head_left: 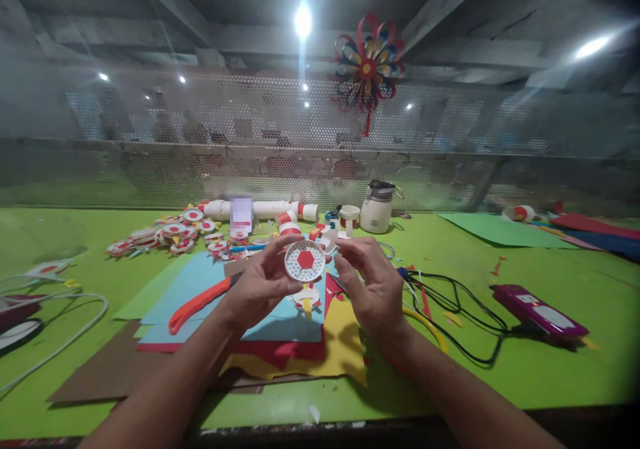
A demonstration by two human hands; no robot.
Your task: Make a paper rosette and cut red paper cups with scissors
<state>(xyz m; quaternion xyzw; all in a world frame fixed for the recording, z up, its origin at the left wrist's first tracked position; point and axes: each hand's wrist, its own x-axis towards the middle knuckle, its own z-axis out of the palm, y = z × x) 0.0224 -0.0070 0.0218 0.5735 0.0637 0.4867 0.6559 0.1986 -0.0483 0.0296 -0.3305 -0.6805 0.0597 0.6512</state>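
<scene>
Pinching its rim, the left hand [260, 282] grips a paper disc [305, 261] above the coloured paper sheets [280, 332]; the right hand [367, 282], fingers curled, is held just beside that disc, empty.

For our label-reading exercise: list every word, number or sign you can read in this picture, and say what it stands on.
None can be read.
White tube: its label is blurred out.
Purple device: white labels, too small to read.
White disc in the left hand: only dots and a red hexagon.

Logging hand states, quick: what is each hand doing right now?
Left hand: closed on the round white paper disc with a red hexagon centre.
Right hand: fingertips at the disc's right edge; grip cannot be told.
</scene>
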